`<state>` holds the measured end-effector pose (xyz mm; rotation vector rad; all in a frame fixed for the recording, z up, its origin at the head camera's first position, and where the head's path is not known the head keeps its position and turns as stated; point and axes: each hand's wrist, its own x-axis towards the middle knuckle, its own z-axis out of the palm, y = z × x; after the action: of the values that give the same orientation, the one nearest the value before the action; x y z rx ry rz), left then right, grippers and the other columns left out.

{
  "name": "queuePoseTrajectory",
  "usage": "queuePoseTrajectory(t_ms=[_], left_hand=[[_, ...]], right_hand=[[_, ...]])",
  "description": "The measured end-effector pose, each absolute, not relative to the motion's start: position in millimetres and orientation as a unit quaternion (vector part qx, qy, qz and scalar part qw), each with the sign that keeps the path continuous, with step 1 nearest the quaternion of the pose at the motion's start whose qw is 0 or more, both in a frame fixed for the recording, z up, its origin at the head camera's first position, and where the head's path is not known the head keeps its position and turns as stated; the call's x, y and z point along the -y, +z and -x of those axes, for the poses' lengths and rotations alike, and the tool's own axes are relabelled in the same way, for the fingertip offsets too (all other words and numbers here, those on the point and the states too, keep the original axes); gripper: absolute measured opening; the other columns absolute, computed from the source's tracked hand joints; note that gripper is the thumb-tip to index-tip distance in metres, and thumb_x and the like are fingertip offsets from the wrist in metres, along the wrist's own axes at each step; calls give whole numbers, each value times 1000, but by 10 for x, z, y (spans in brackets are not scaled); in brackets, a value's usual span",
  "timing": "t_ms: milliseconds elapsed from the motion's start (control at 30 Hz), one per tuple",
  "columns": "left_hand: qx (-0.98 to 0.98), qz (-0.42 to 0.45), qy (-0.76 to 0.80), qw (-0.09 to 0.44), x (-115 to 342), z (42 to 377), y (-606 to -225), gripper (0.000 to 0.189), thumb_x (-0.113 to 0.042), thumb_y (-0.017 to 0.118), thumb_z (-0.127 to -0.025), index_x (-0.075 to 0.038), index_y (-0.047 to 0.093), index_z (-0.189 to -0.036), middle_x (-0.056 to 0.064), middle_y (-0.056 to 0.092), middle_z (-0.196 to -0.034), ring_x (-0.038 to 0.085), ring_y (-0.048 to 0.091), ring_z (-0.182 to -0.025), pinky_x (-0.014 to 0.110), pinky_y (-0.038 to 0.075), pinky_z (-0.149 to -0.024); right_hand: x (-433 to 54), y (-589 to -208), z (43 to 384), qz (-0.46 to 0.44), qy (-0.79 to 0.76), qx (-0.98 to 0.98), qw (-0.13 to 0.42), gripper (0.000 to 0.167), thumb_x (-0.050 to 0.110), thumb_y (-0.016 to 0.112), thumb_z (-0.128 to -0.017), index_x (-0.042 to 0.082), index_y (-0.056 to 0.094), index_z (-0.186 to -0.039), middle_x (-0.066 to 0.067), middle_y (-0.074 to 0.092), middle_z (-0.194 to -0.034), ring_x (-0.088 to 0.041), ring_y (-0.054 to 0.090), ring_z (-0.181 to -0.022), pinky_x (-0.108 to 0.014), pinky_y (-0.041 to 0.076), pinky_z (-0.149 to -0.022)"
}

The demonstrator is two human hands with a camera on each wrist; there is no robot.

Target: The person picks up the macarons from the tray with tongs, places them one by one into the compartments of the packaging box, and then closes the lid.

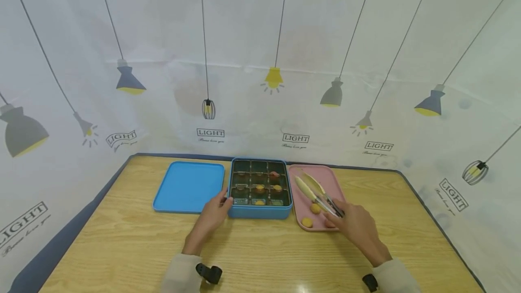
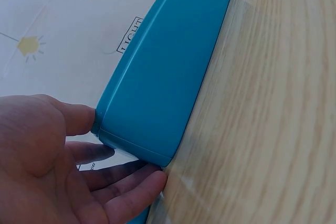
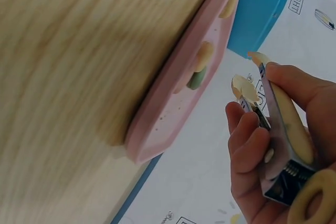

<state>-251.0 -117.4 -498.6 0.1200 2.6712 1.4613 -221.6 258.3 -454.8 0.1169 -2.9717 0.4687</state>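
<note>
My left hand (image 1: pixel 214 211) touches the left front corner of a blue box (image 1: pixel 260 213). In the left wrist view its thumb lies at the box's rim, the fingers nearly straight along the side. A dark insert splits the box into several compartments, some holding small round biscuit-like pieces (image 1: pixel 277 188). With my right hand (image 1: pixel 358 225) I grip metal tongs (image 1: pixel 325 202) with cream-coloured ends. Their tips stand apart over a pink tray (image 1: pixel 338 184), and no piece shows between them. Round yellow pieces (image 1: pixel 307 222) lie on the tray; a green piece (image 3: pixel 197 78) shows in the right wrist view.
A flat blue lid (image 1: pixel 189 186) lies left of the box. The pink tray stands close by the box's right side. All rest on a wooden table (image 1: pixel 260 252), with a lamp-printed cloth (image 1: pixel 244 35) rising behind its back edge.
</note>
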Motion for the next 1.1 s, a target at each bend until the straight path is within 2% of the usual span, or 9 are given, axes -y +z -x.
queuePoseTrajectory(t_ms=[133, 233, 367, 533, 600, 800, 967, 1100], left_hand=[[-876, -40, 479, 49, 1175, 2505, -4994, 56, -25, 44, -107, -1, 28, -156, 26, 54, -138, 42, 55, -124, 57, 48, -98], [-876, -38, 479, 50, 1175, 2507, -4992, 56, -26, 44, -108, -1, 28, -156, 26, 54, -139, 42, 55, -125, 57, 47, -98], [-874, -36, 482, 49, 1170, 2508, -4984, 57, -26, 44, -107, -1, 28, -156, 26, 55, -138, 42, 55, -125, 57, 47, -98], [-872, -38, 485, 47, 1165, 2507, -4985, 56, -25, 44, -107, 0, 29, -155, 26, 55, -137, 42, 56, -124, 56, 48, -98], [-873, -37, 484, 46, 1166, 2508, -4984, 56, -25, 44, -107, 0, 29, -155, 26, 55, -137, 42, 56, -124, 56, 48, -98], [-874, -33, 483, 48, 1174, 2511, -4976, 57, -26, 44, -107, -1, 28, -156, 26, 55, -138, 42, 55, -125, 56, 48, -98], [-876, -34, 479, 49, 1183, 2524, -4992, 57, -26, 44, -107, -1, 28, -156, 26, 55, -137, 43, 55, -125, 56, 48, -98], [-876, -35, 479, 50, 1185, 2530, -5003, 57, -26, 44, -107, -1, 28, -156, 26, 55, -137, 43, 55, -125, 57, 47, -98]], right_hand=[[-2657, -4603, 2192, -22, 150, 988, 37, 66, 47, 73, -87, 9, 59, -139, -10, 64, -77, -17, 45, -55, -30, 32, -44], [-2717, -4650, 2192, -12, 151, 988, 20, 73, 54, 72, -85, 7, 59, -139, -16, 67, -85, -18, 47, -58, -31, 33, -45], [-2796, -4698, 2214, 2, 154, 988, 3, 78, 60, 70, -83, 3, 61, -135, -17, 67, -87, -19, 48, -61, -32, 34, -46], [-2872, -4743, 2236, 10, 148, 989, 3, 76, 57, 70, -85, -1, 62, -133, -21, 68, -88, -21, 51, -63, -34, 37, -46], [-2888, -4757, 2242, 12, 143, 990, 9, 74, 55, 70, -86, -1, 61, -134, -25, 69, -93, -22, 53, -63, -34, 37, -46], [-2888, -4761, 2263, 18, 151, 988, 13, 69, 51, 69, -88, 6, 58, -139, -18, 66, -83, -21, 48, -58, -32, 34, -45], [-2841, -4728, 2283, 9, 148, 989, 24, 59, 40, 69, -91, 6, 59, -138, -17, 67, -79, -19, 45, -55, -31, 31, -44], [-2764, -4687, 2316, 3, 141, 989, 39, 57, 38, 69, -92, 5, 59, -137, -22, 70, -83, -18, 45, -53, -30, 30, -43]])
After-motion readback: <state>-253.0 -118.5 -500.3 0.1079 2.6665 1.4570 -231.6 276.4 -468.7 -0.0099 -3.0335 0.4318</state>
